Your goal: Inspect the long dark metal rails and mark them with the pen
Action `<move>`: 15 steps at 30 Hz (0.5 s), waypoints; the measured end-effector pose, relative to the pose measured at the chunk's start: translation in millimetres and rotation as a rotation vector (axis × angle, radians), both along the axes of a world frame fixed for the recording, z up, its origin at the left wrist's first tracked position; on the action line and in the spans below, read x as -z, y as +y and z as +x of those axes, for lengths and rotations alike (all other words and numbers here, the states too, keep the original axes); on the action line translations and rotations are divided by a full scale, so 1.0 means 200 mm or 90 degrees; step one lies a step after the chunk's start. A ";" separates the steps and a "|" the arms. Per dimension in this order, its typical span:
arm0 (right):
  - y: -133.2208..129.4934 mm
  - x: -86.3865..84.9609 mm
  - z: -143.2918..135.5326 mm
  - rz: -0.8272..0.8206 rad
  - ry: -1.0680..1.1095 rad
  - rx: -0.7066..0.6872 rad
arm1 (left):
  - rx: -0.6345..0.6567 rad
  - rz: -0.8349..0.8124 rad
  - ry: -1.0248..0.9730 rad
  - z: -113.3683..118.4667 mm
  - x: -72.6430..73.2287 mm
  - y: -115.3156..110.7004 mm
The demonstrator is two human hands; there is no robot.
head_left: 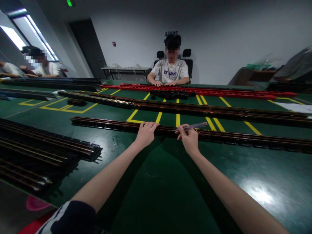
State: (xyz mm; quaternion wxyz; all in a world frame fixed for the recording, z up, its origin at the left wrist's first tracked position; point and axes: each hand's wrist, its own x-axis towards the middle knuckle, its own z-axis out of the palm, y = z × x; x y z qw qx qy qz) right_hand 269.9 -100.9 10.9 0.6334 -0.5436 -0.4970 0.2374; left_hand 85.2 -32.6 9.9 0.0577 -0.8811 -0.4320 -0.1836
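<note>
A long black rail (pixel 104 123) with copper-coloured strips lies crosswise on the table in front of me. My left hand (pixel 146 133) is closed over it, fingers bent across the top and far edge; the thumb is mostly hidden. Just to the right, my right hand (pixel 189 140) pinches a slim pen-like tool (pixel 198 125) with a translucent barrel. The tool's back end points right and slightly up, while its tip is down at the rail between my hands. Whether the tip touches the rail I cannot tell.
Several similar rails (pixel 48 139) lie at the left. Another long rail (pixel 156 105) runs behind mine. Beyond it are black parts (pixel 170 94) and red rails (pixel 219 93), where a person (pixel 170 70) sits opposite. Yellow tape lines (pixel 177 112) mark the green table (pixel 151 191).
</note>
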 end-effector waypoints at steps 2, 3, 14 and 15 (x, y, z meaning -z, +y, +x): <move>0.00 0.00 0.00 0.000 0.006 0.017 | 0.002 -0.001 0.000 0.00 0.00 0.00; 0.00 0.00 0.00 -0.001 0.009 0.028 | 0.002 -0.001 0.000 0.00 0.00 0.00; 0.01 0.01 0.02 -0.012 -0.007 0.026 | -0.006 0.014 -0.007 0.00 0.01 0.00; 0.01 0.01 0.01 -0.011 -0.009 0.027 | -0.007 0.014 -0.008 0.00 0.01 0.00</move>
